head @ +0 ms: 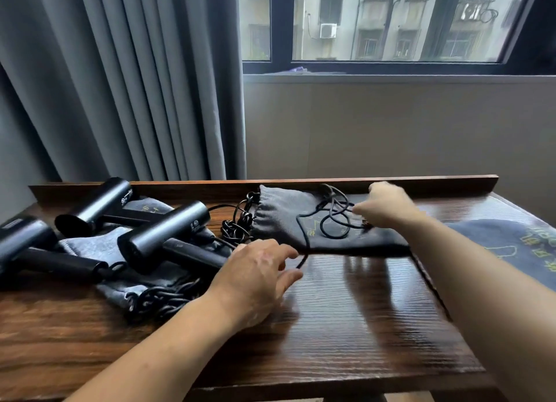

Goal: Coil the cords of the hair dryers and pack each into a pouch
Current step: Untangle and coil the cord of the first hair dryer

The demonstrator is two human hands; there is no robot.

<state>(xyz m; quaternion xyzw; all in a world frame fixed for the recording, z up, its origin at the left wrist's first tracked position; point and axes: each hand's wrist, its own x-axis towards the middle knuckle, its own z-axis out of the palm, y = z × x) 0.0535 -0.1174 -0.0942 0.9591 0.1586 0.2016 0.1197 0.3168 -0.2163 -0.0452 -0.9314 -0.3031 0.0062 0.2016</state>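
Observation:
Three black hair dryers lie at the left of the wooden table: one at the back (96, 204), one in the middle (168, 233), one at the far left edge (27, 248). A grey drawstring pouch (279, 218) lies flat at the back centre, with a loose black cord (331, 218) looped on top of it. My right hand (388, 204) is over the pouch's right part, fingers curled at the cord's loops; the hand is blurred. My left hand (255, 275) hovers at the cord's near end by the pouch's front edge, fingers relaxed and spread.
More grey pouches (126, 284) lie under the dryers, with tangled cords (168, 299) on them and another coil (240, 224) by the pouch mouth. A further pouch (511, 245) lies at the right edge. A raised rail (391, 180) runs along the table's back.

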